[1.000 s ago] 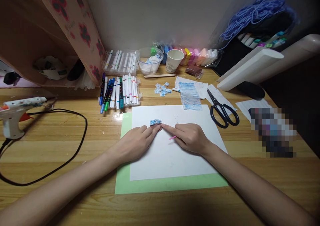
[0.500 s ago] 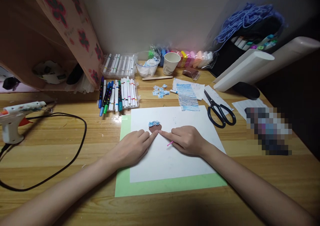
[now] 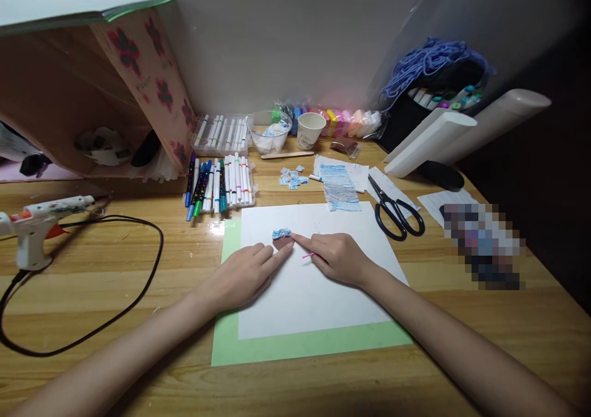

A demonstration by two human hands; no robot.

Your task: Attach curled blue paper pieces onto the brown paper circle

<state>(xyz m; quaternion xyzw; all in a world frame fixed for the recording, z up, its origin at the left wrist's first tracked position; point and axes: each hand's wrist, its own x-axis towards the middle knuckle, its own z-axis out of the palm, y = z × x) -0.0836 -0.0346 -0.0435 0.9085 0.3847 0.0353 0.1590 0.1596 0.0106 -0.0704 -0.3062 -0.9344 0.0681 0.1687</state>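
– How far along is our disc [image 3: 281, 243]?
– On sheet [image 3: 323, 306], far left: far edge w/ blue bits [image 3: 281, 234], near part looks bare.
– Our grips?
– R hand [image 3: 342, 258] holds stick [image 3: 307, 255]; L hand [image 3: 241, 274], we can't tell.

Brown piece [image 3: 282, 243]: part of its lower rim hidden under my left fingers [image 3: 280, 257].
Pink stick [image 3: 307, 255]: one end covered by my right fingers [image 3: 307, 242].
Green sheet [image 3: 323, 344]: mostly hidden beneath the white sheet [image 3: 295, 312].
Specks [image 3: 317, 226]: near the white sheet's far edge, too small for me to tell.
Glue gun [image 3: 34, 241]: rear cut off by the picture's left edge.
Pixelated patch [image 3: 482, 244]: near the right edge of my desk [image 3: 300, 392], blurred into blocks.
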